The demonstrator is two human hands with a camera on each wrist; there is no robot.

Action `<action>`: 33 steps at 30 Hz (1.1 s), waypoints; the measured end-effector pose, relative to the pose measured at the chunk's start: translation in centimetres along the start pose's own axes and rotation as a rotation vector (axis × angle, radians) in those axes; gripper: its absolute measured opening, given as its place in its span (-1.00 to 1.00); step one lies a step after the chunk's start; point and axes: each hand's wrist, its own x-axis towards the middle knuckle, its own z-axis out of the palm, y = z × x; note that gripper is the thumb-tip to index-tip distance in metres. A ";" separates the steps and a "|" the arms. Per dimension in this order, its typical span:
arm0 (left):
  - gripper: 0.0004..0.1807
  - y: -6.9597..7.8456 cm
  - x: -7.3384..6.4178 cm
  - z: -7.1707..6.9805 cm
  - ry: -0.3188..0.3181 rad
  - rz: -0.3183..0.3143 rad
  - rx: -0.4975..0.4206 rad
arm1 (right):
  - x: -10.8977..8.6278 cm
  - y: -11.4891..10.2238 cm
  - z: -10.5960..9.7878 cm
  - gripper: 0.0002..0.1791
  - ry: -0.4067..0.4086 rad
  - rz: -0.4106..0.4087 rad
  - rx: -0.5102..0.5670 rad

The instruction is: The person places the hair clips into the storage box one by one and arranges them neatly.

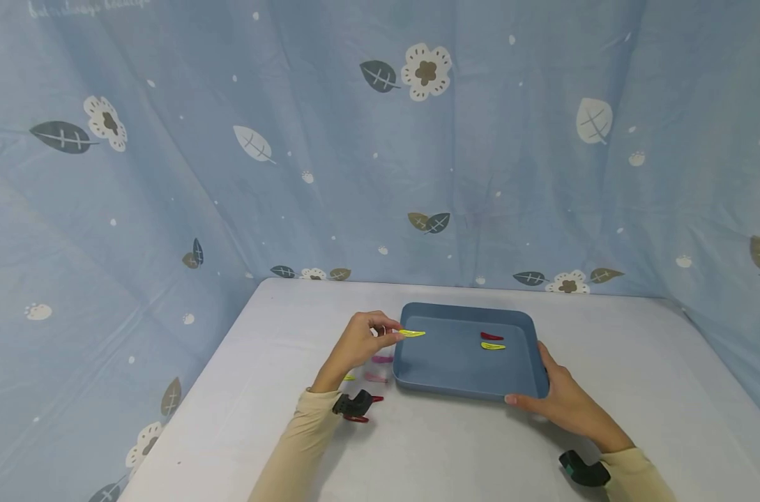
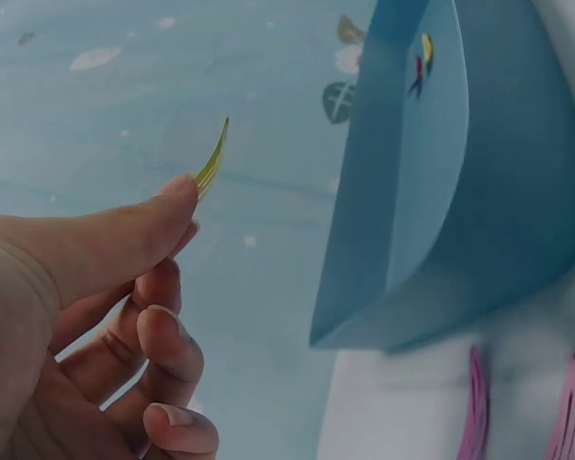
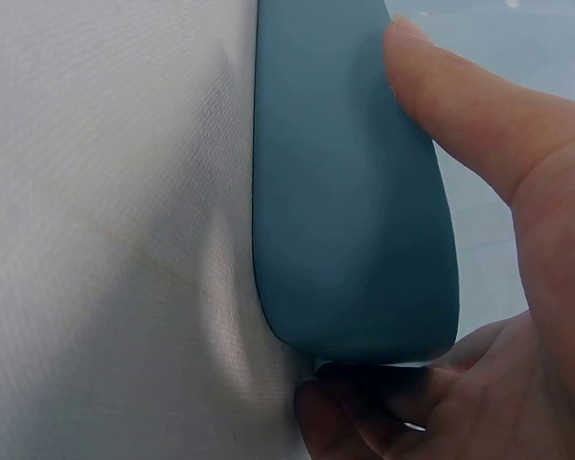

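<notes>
From the left hand [image 1: 358, 343], a yellow clip [image 1: 413, 333] points lengthwise rightward

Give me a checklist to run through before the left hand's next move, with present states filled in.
1. Left hand pinches the yellow hair clip between thumb and finger: ok.
2. Held clip is apart from the blue tray: ok, a gap shows in the left wrist view.
3. Right hand holds the tray's near right corner: ok.
4. Bare room in the tray: ok, the red hair clip and second yellow hair clip lie toward the right.
5. Table left of the tray free of clips: not ok, several lie there.
6. Held clip snapped closed: cannot tell.
</notes>
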 end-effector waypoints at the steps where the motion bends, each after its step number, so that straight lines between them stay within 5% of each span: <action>1: -0.86 0.1 0.0 0.1 0.001 0.004 -0.009 | 0.0 0.0 0.0 0.43 0.002 -0.007 0.007; 33: -0.81 3.1 2.7 6.7 -0.076 0.102 -0.108 | -0.1 0.0 0.0 0.41 0.023 -0.055 0.018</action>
